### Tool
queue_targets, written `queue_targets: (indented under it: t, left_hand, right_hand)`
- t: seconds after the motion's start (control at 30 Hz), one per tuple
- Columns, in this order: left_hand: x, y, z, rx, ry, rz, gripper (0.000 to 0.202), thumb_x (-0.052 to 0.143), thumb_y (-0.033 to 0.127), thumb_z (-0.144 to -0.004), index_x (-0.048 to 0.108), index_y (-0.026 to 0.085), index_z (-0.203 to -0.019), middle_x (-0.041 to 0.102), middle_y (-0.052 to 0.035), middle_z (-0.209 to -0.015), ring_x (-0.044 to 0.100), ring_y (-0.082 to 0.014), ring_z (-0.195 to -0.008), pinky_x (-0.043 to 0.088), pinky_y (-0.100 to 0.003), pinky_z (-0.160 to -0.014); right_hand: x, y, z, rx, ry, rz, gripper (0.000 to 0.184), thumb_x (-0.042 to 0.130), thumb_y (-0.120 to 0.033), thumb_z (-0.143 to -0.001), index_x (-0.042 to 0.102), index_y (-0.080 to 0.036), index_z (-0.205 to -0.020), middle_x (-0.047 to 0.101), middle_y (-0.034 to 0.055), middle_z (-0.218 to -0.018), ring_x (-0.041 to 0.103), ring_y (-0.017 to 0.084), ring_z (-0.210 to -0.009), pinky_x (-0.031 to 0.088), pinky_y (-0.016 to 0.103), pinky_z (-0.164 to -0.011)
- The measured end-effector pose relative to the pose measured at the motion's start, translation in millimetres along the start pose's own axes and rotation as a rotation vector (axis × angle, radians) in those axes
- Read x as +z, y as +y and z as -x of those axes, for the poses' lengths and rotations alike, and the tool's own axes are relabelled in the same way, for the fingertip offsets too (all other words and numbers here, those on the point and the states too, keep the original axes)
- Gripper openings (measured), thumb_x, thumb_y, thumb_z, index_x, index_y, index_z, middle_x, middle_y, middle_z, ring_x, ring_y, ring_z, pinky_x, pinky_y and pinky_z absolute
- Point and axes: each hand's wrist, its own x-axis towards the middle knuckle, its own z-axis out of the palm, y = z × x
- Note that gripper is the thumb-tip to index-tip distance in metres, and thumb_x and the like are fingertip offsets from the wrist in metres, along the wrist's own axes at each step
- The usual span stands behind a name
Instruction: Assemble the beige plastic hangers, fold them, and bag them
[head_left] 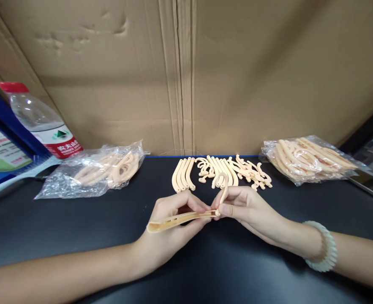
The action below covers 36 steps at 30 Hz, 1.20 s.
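My left hand [170, 228] is closed around a long, slightly curved peach plastic strip [176, 220] that points down and left. My right hand [246, 207] pinches a small curved peach hook piece [224, 185] at the strip's right end, where the two parts meet. Both hands hover just above the black table [78, 223]. Behind them lie several loose peach pieces in a row [218, 171]: long curved strips on the left, small hooks on the right.
A clear bag of peach parts [100, 171] lies at the back left, another bag [309, 159] at the back right. A water bottle [40, 122] and blue bin [2, 126] stand far left. A phone [368, 183] lies far right. A cardboard wall [186, 71] closes the back.
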Motion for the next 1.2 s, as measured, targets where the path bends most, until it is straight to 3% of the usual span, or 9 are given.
queue_targets:
  t: [0.47,0.93,1.2]
  left_hand:
    - [2.7,3,4,-0.034,0.025,-0.061,0.016,0.075,0.026,-0.077,0.062,0.018,-0.07,0.073,-0.0033,-0.074,0.07,-0.0195,-0.067,0.055,-0.029,-0.063]
    - [5.6,5,4,-0.141,0.062,0.048,0.023,0.075,0.031,-0.073,0.056,0.019,-0.069,0.069,-0.0045,-0.072,0.068,-0.0225,-0.072,0.055,-0.034,-0.066]
    - [6.0,3,4,-0.095,0.049,0.042,0.02,0.074,0.027,-0.075,0.055,0.019,-0.072,0.069,-0.0028,-0.073,0.069,-0.0216,-0.072,0.055,-0.032,-0.067]
  right_hand:
    - [7,3,2,-0.098,0.011,0.129,0.022,0.075,-0.034,-0.077,0.063,-0.016,-0.074,0.065,0.0016,-0.07,0.063,0.015,-0.071,0.052,0.031,-0.073]
    - [15,5,5,-0.236,0.141,0.235,0.016,0.071,-0.029,-0.079,0.063,-0.019,-0.069,0.059,0.0004,-0.072,0.061,0.014,-0.066,0.051,0.028,-0.064]
    - [17,3,3,-0.248,0.133,0.245,0.017,0.071,-0.028,-0.078,0.063,-0.019,-0.067,0.061,0.0007,-0.07,0.061,0.014,-0.065,0.053,0.028,-0.064]
